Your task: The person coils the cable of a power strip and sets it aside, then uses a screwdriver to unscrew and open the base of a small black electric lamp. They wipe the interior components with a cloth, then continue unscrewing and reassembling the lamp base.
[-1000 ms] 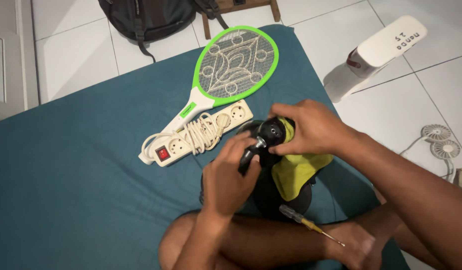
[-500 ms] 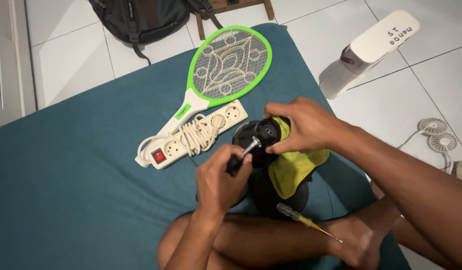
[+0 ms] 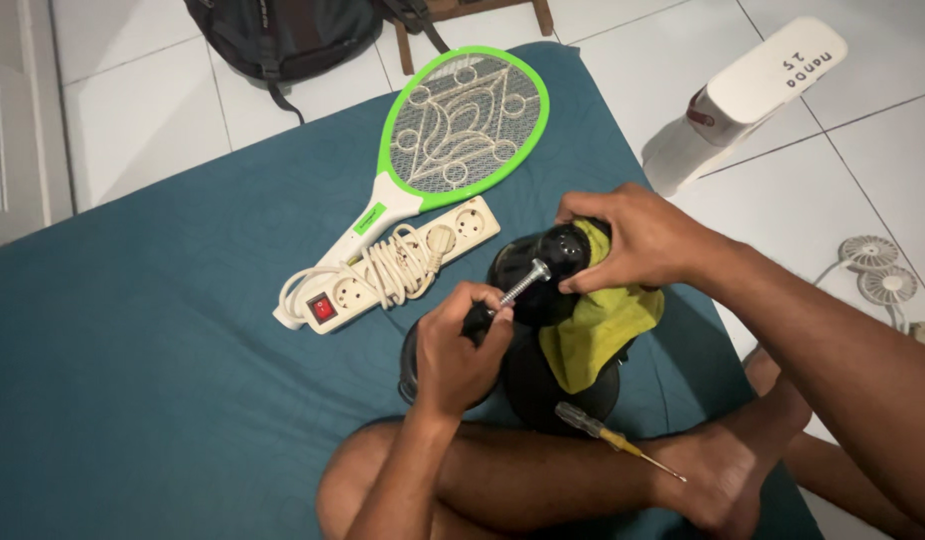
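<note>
Seen from above, we sit cross-legged on a teal mattress [image 3: 132, 380] laid on a white tiled floor [image 3: 152, 130]. Our left hand [image 3: 460, 350] has its grip closed around the dark handle of a screwdriver [image 3: 512, 290], whose bright metal shaft slants up and to the right until its tip meets a rounded black housing [image 3: 547, 262]. Our right hand [image 3: 632, 240] has its grip closed over the top of that housing, together with a yellow cloth [image 3: 594, 335] that hangs down its near side. The housing sits on a wider black base just in front of our crossed legs, near the right edge of the mattress.

A second, thin screwdriver [image 3: 607, 438] with a clear handle lies across our shin. Behind the work lie a white power strip [image 3: 382, 270] with its cord coiled on top, and a green racket-shaped insect swatter [image 3: 452, 140] touching it. A black backpack [image 3: 282, 35] rests on the floor beyond, a white boxy appliance [image 3: 747, 95] lies off the mattress to the right, and two small white fans [image 3: 882, 275] lie farther right.

Risk, as we judge it: the tip may skid off the smooth curved surface toward the right-hand fingers, since the shaft is slanted. The soft mattress could let the base rock, and the loose screwdriver may roll off the leg.
</note>
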A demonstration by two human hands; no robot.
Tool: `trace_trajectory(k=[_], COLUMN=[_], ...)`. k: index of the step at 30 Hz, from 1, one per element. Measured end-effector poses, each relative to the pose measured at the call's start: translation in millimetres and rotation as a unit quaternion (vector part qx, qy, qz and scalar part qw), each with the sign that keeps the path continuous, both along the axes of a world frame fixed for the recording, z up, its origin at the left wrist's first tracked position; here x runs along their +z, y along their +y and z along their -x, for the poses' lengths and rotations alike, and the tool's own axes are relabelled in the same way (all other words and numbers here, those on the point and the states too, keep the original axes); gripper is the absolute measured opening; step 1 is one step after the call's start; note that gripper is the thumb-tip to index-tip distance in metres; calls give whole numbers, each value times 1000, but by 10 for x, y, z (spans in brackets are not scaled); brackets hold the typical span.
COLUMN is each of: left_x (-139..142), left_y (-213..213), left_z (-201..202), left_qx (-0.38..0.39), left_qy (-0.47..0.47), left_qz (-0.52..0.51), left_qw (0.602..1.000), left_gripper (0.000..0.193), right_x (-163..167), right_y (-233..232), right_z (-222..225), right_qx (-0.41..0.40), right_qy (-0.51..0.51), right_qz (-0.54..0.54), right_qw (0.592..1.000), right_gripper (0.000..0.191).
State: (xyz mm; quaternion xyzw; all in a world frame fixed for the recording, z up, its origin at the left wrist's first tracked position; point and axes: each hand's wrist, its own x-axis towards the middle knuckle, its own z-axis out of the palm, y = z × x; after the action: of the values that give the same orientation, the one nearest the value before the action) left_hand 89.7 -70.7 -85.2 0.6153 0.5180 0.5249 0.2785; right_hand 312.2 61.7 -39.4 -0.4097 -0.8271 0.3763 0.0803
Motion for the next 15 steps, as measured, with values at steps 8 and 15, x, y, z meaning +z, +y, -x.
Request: trace_trajectory(k=[8,15], left_x=[-52,-114], left_y=[43,102], left_z=[-18,-80], left_qx=[8,21], left_qy=[53,27], left_qz=[35,68], left_qw=[998,997], left_gripper=[21,18], right_x=[-50,-141], right_y=[15,-9], right_z=[-92,-80], right_qx=[-7,-51], right_qy=[5,46], right_qz=[-30,23], right_qw=[1000,997], right_gripper=[56,55])
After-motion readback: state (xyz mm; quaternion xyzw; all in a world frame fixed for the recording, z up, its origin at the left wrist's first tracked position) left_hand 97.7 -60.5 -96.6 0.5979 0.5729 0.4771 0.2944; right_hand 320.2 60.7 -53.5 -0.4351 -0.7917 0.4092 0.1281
